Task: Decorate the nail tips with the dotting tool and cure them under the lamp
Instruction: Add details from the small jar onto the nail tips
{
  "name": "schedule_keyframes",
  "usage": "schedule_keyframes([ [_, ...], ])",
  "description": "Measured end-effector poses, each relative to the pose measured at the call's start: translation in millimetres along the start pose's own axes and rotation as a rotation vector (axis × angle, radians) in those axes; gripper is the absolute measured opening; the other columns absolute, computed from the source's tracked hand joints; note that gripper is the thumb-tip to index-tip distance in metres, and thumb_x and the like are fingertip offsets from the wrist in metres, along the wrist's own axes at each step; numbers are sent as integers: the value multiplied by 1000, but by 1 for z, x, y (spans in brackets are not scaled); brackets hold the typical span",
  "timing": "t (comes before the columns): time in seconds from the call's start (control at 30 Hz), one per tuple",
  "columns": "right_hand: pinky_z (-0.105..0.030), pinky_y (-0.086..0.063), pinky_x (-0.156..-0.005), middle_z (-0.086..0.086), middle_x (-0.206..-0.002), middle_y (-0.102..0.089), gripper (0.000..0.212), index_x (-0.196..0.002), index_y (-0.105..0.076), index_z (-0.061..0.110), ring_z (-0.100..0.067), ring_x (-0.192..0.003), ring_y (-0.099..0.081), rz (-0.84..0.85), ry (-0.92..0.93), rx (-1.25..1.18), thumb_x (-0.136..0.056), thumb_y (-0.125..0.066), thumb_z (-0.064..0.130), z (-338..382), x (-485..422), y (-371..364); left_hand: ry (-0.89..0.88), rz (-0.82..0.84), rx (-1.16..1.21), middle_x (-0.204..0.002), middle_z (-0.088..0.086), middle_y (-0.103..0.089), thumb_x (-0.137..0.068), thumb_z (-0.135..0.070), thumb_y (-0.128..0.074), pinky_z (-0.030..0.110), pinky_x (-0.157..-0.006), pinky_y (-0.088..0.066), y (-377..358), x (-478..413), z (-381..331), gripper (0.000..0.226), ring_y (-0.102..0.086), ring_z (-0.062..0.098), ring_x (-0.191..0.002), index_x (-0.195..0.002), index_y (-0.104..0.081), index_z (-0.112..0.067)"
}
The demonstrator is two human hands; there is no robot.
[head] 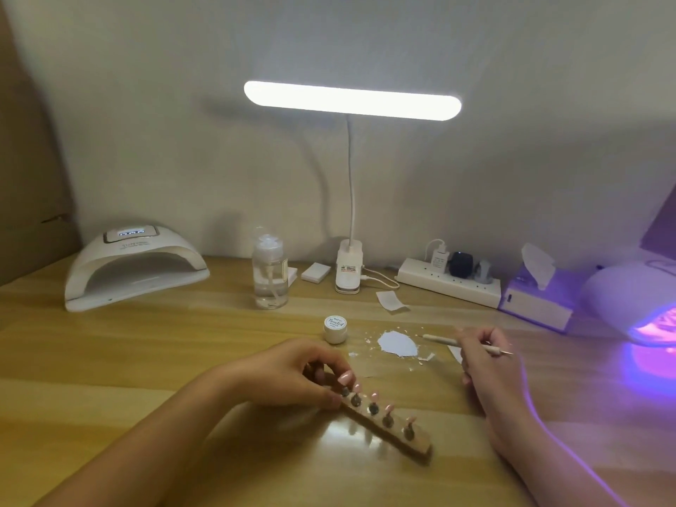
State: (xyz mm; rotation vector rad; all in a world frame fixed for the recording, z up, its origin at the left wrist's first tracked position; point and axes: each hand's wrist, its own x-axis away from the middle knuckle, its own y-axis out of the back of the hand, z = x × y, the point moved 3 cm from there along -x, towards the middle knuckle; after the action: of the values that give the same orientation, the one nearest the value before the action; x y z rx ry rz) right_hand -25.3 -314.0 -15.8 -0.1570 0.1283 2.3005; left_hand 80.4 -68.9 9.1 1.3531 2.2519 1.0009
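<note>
Your left hand point(292, 371) grips wooden holder point(387, 428) end, pink nail tips point(374, 397) upright on it, front-centre of table point(109, 360). Right hand point(483, 356) pinches dotting tool point(464, 342) near white gel patch point(397, 342). Load small, brace wrist, dot lightly.

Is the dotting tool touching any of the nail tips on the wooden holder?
Apart. The head view shows the dotting tool in the right hand, with bare table between it and the nail tips on the wooden holder.

Dim, soft-focus; glaring desk lamp point(352, 101), violet spill.
</note>
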Motion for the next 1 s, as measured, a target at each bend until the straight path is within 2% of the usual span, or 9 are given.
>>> schedule_keyframes([
  [0.1, -19, -38, -44, 0, -59, -62, 15, -93, -59, 13, -6, -46, -47, 31, 16, -23, -97, -60, 27, 3, 3, -4, -10, -24, 114, -107, -10, -71, -87, -15, -70, 27, -93, -52, 6, 1, 5, 29, -65, 4, -102, -108, -72, -35],
  [0.23, -27, -47, -58, -1, -76, -76, 12, -91, -71, 22, -9, -63, -60, 110, 75, -3, -97, -61, 27, 9, 8, -7, -4, -171, 242, -104, -14, -73, -88, -13, -73, 20, -85, -54, -6, -3, 7, 29, -68, 1, -99, -111, -69, -30],
  [0.33, -18, -46, -50, 0, -71, -74, 3, -88, -72, 19, -3, -57, -60, 112, 94, 9, -90, -71, 21, 9, 8, -5, 37, -309, 65, -94, -13, -71, -87, -16, -72, 22, -80, -55, -7, 0, 0, 21, -65, 0, -85, -99, -67, -32],
  [0.4, -17, -46, -48, 1, -65, -72, 3, -89, -70, 15, -1, -54, -59, 96, 78, 9, -91, -70, 18, 7, 6, -4, 103, -226, -132, -101, -19, -64, -88, -17, -67, 20, -81, -52, 0, 7, -12, 24, -60, -2, -87, -102, -60, -35],
  [0.53, -24, -50, -49, 0, -71, -74, 9, -93, -61, 15, -11, -64, -69, 121, 98, 37, -97, -62, 23, 8, 7, -7, 301, 169, -291, -110, -31, -42, -65, -60, -79, 15, -84, -44, -5, 25, -39, 76, -49, -7, -102, -126, -39, -39],
  [0.63, -39, -60, -68, 7, -80, -77, 6, -96, -59, 23, -12, -75, -74, 197, 175, 173, -101, -55, 24, 12, 13, -12, 311, -2, -371, -101, -30, -41, -52, -87, -65, 18, -71, -35, -31, 30, -55, 83, -44, -7, -92, -114, -34, -41],
  [0.77, -42, -57, -80, 24, -83, -73, 6, -95, -55, 33, 1, -81, -70, 267, 320, 464, -100, -53, 32, 15, 22, -14, 248, -303, -502, -104, -16, -52, -76, -65, -57, 30, -76, -41, -45, 32, -53, 55, -51, 9, -95, -114, -40, -31],
  [0.87, -39, -56, -75, 22, -83, -71, 3, -96, -53, 35, 4, -81, -66, 282, 390, 587, -99, -52, 35, 18, 27, -16, 300, -200, -395, -107, -17, -57, -77, -49, -66, 30, -85, -50, -25, 36, -39, 50, -55, 6, -96, -119, -44, -34],
  [1.0, -40, -56, -80, 17, -84, -73, 4, -98, -55, 33, 1, -82, -69, 283, 303, 472, -101, -52, 31, 16, 23, -15, 274, -172, -277, -103, -22, -56, -74, -35, -69, 19, -75, -49, -7, 39, -21, 39, -56, 0, -87, -106, -47, -42],
])
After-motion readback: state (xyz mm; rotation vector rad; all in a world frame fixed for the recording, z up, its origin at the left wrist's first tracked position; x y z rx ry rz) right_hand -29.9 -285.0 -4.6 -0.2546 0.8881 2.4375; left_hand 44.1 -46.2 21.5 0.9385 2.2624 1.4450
